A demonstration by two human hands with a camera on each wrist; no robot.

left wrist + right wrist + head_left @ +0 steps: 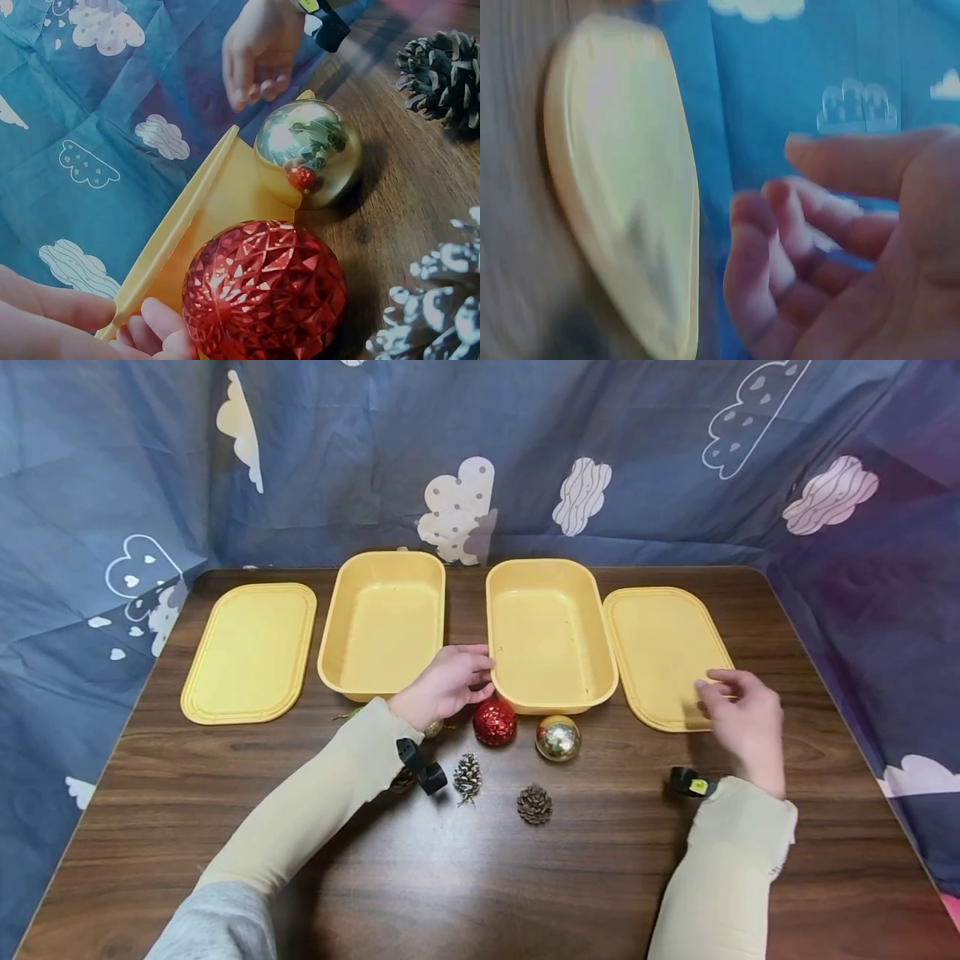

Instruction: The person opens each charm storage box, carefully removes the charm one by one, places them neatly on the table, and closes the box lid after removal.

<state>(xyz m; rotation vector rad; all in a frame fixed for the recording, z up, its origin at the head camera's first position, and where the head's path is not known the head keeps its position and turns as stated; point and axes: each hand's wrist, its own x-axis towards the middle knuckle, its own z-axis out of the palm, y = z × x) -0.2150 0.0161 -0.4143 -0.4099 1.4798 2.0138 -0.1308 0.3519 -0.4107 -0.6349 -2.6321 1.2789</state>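
Observation:
My left hand [450, 681] pinches the left rim of the right-hand yellow box [555, 704] between thumb and fingers. The left wrist view shows the rim held close up, beside a faceted red ball ornament [262, 292]. That red ball touches or nearly touches the box's front left corner. A shiny gold ball ornament [558, 738] sits just in front of the same box. Over the right-hand yellow lid [656, 652], my right hand [746, 718] hovers with loosely curled fingers and holds nothing. In the right wrist view, a gap separates its fingers from the lid.
Another yellow box [382, 627] stands to the left, with a second lid [251, 652] flat beyond it. Nearer me lie a white-tipped pine cone [467, 777] and a brown pine cone [534, 805]. Small items near my left forearm are mostly hidden. Patterned blue cloth [337, 460] hangs behind.

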